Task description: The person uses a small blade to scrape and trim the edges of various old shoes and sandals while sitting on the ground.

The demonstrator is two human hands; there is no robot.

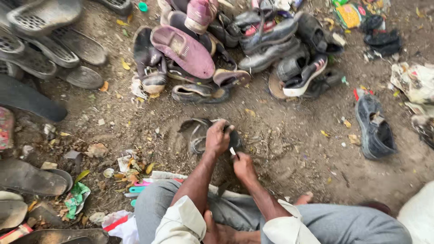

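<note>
My left hand [218, 138] presses down on a worn dark sandal [199, 133] that lies on the dirt ground in front of me. My right hand [244, 166] is closed around a small tool with a pale blade [232, 151], its tip against the sandal's near edge beside my left fingers. Both forearms reach out from rolled pale sleeves over my grey trousers [158, 203]. Part of the sandal is hidden under my left hand.
A heap of old shoes and sandals [226, 49] lies beyond the sandal. Grey slippers [49, 40] are stacked at far left, a lone dark shoe [374, 126] sits at right. Soles, scraps and litter [77, 199] lie at my left. A bare foot [304, 198] shows near my knee.
</note>
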